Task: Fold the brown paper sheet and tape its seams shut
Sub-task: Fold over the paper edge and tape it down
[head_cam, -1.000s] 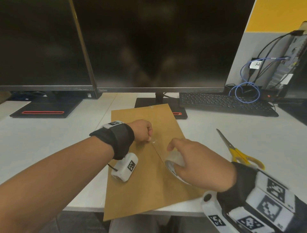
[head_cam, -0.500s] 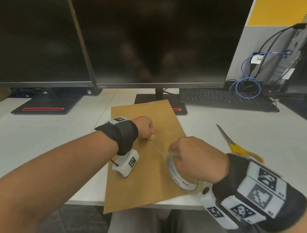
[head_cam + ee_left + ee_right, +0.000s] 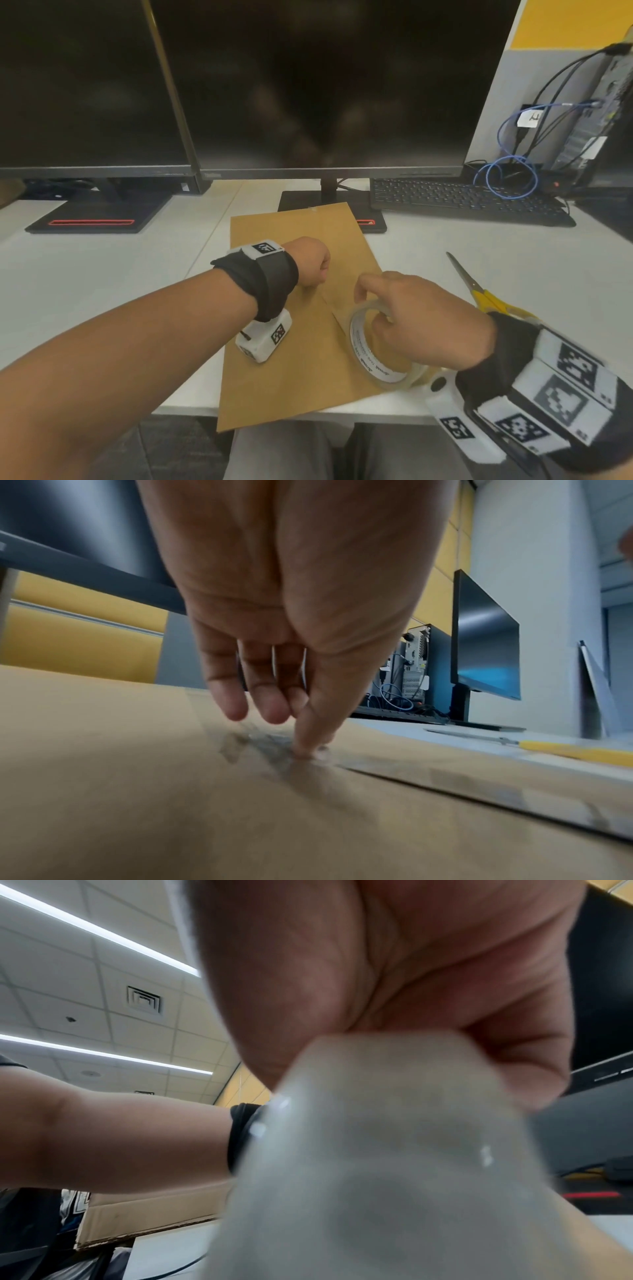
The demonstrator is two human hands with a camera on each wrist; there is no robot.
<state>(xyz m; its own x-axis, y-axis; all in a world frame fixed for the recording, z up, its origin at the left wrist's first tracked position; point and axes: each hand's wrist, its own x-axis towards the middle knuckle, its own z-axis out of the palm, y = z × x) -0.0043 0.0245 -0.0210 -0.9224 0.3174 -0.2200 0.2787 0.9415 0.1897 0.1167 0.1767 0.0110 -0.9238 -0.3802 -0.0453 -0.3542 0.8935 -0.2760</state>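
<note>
Two hands on a taped seam, much of it hard to read

Two of the three views lose detail. The right wrist view is nearly filled by the blurred, cloudy tape roll (image 3: 394, 1150) pressed against the palm of the right hand (image 3: 394, 961), whose fingers cannot be made out there. From the head view, the left hand (image 3: 310, 260) shows only its back, fingertips hidden.

The left wrist view supplies what the head view lacks: one fingertip (image 3: 308, 748) presses the clear tape strip (image 3: 462, 777) down on the seam of the brown paper sheet (image 3: 137, 791), while the other fingers hang loosely curled above the paper, holding nothing. The head view alone shows the right hand gripping the tape roll (image 3: 380, 346), fingers curled into its core and the index finger stretched forward over the top.

The folded brown paper sheet (image 3: 294, 377) lies flat on the white desk (image 3: 85, 291), its near edge overhanging. Yellow-handled scissors (image 3: 479, 291) lie to its right, partly hidden behind the right wrist.
</note>
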